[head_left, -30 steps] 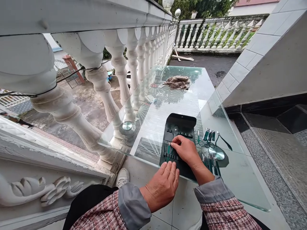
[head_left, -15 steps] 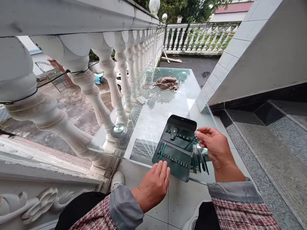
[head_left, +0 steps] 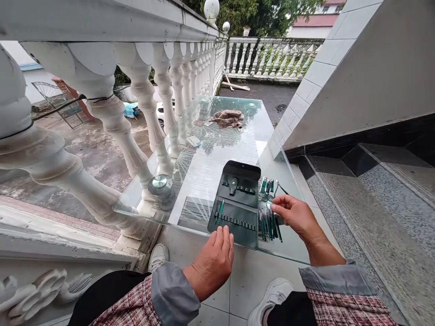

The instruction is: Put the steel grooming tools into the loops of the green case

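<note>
A dark green manicure case (head_left: pixel 238 235) lies unfolded near the front edge of the glass table, with rows of elastic loops inside. One slim green-handled tool (head_left: pixel 220 212) sits in the lower row at the left. My left hand (head_left: pixel 215 258) rests at the case's front left edge, fingers stretched out. Right of the case lie several slim green-handled tools (head_left: pixel 269 225) in a bunch, with nail clippers (head_left: pixel 267 185) beyond them. My right hand (head_left: pixel 297 216) is over these tools, thumb and forefinger pinched; what they hold, if anything, is too small to make out.
The glass table (head_left: pixel 136 206) stands beside a white balustrade (head_left: pixel 151 108). A crumpled brown cloth (head_left: pixel 228 118) and a small card packet (head_left: pixel 194 141) lie farther back. A round metal-topped support (head_left: pixel 161 190) shows at the left corner. Stone steps (head_left: pixel 374 203) rise on the right.
My right hand has moved back from the case's upper right edge, uncovering the nail clippers. My left hand stays by the front edge. The whole view has shifted slightly.
</note>
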Demonstrator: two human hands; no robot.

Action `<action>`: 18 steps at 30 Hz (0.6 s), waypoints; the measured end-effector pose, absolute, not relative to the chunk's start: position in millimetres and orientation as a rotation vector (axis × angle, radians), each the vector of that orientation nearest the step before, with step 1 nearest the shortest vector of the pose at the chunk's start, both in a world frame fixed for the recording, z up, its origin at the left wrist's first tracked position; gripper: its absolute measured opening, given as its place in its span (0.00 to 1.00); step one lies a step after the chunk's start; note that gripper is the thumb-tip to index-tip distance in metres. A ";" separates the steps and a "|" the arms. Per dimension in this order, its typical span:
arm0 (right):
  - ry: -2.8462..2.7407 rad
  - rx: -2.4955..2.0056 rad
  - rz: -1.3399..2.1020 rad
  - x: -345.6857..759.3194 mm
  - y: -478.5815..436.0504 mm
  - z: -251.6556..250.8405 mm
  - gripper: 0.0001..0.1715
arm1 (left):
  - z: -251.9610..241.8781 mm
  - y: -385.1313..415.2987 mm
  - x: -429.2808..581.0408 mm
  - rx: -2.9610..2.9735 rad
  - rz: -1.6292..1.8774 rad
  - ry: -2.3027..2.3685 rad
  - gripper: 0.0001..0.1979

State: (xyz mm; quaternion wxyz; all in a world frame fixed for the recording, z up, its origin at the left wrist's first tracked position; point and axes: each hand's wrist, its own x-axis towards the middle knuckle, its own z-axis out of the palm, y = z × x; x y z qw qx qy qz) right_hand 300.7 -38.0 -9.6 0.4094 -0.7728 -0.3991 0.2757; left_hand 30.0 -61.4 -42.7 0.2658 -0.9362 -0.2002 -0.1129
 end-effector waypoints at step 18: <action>-1.620 -1.822 0.421 179.1 1.6 -19.2 0.09 | -40.1 -49.4 18.0 -2.618 -0.313 -0.507 0.19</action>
